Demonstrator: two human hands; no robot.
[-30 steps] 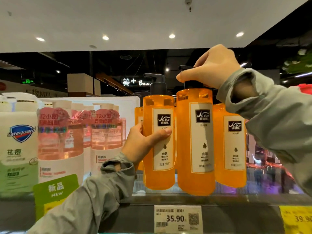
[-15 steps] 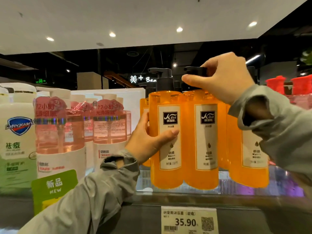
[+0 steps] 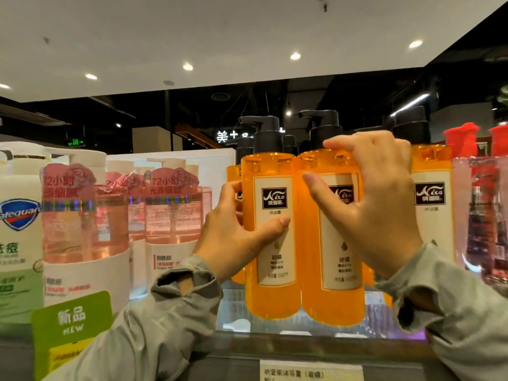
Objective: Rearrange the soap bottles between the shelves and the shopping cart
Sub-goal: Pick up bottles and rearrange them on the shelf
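Two orange soap bottles in play, both upright at the front of the shelf (image 3: pixel 302 345), bases look down on it, sides touching. Left hand (image 3: pixel 233 243) holds bottle 1 (image 3: pixel 272 284) at mid-body: thumb across the label front, fingers wrapped round the far side. Right hand (image 3: pixel 376 210) is spread wide over the upper part of bottle 2 (image 3: pixel 335 298), thumb out in front of the label, fingertips up at the shoulder. It's not clamped, and I can't tell if it actually touches. Bottle 2 sits just right of the left-hand grip. Bottle 3 (image 3: pixel 431 215) is partly behind the right hand, further right. Cart not in view

Handling, my read: they look full, so fairly heavy for one hand. Rigid plastic with a smooth glossy wall, likely slippery. Much of the mass is below the grip, so a mid-body hold is right, and the label gives the thumb some friction. Pump (image 3: pixel 266 133) above the grip is a poor handle: thin neck, and the head may turn or depress. Tall and narrow, so tips easily when set down beside neighbours

Looks: translucent orange cylinder, black pump head, tall cream label with black logo square, small drop mark, 550ml printed low. Left of the left-hand grip: pink bottles (image 3: pixel 170 215). Below both grips: price tag (image 3: pixel 310 372) on the shelf lip
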